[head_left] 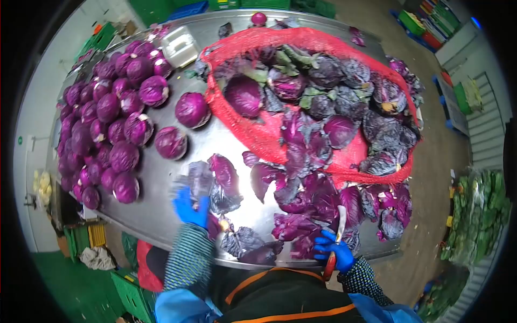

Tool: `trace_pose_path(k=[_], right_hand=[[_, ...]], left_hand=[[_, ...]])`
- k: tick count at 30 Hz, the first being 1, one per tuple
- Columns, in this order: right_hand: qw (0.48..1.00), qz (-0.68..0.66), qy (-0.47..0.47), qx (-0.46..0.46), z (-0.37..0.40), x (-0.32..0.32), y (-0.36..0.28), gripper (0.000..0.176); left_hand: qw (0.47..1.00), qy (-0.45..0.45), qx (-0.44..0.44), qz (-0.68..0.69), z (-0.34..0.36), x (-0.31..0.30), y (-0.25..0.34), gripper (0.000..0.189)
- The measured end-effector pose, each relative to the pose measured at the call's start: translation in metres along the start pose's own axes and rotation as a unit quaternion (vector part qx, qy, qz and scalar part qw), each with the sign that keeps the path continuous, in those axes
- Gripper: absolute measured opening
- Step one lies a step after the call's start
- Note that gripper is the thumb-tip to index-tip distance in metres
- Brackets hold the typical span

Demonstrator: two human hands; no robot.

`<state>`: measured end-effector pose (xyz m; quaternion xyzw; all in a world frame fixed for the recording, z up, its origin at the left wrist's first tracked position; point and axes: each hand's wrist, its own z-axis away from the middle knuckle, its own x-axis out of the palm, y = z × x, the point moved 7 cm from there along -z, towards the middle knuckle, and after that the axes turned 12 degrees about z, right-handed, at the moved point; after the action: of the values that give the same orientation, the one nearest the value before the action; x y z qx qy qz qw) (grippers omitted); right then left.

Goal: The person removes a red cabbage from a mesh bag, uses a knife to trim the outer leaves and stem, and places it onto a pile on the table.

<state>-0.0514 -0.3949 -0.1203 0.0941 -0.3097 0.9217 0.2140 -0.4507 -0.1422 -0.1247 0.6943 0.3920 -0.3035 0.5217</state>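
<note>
My left hand (191,209), in a blue glove, is over the steel table with its fingers at a grey-purple cabbage leaf (200,177). Motion smears this leaf and the fingertips. More loose purple leaves (224,175) lie just to the right of it. My right hand (335,252), also gloved in blue, is closed round the red handle of a knife (341,222). Its curved blade points away from me, over a heap of stripped leaves (309,207) at the table's near edge.
Trimmed red cabbages (107,107) are piled on the left of the steel table (212,141). An open red mesh sack (237,126) holds untrimmed cabbages (326,70) at the right. A clear plastic tub (180,47) stands near the back. Green crates (129,293) are below on the left.
</note>
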Motion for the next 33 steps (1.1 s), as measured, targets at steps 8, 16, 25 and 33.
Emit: trace_pose_path(k=[8, 16, 25, 33], right_hand=[[0.925, 0.25, 0.268, -0.095, 0.053, -0.109, -0.106, 0.037], [0.803, 0.193, 0.407, -0.39, 0.043, -0.099, -0.375, 0.052], [0.913, 0.089, 0.222, -0.331, -0.098, -0.158, -0.413, 0.072], [0.842, 0.111, 0.27, -0.454, -0.044, -0.066, -0.353, 0.08]], left_hand=[[0.776, -0.506, 0.132, 0.353, 0.087, 0.155, 0.341, 0.061], [0.774, -0.351, 0.098, 0.517, -0.102, 0.103, 0.373, 0.031], [0.593, -0.451, -0.043, 0.665, -0.133, 0.185, 0.437, 0.072], [0.67, -0.316, 0.058, 0.669, -0.128, 0.213, 0.468, 0.105]])
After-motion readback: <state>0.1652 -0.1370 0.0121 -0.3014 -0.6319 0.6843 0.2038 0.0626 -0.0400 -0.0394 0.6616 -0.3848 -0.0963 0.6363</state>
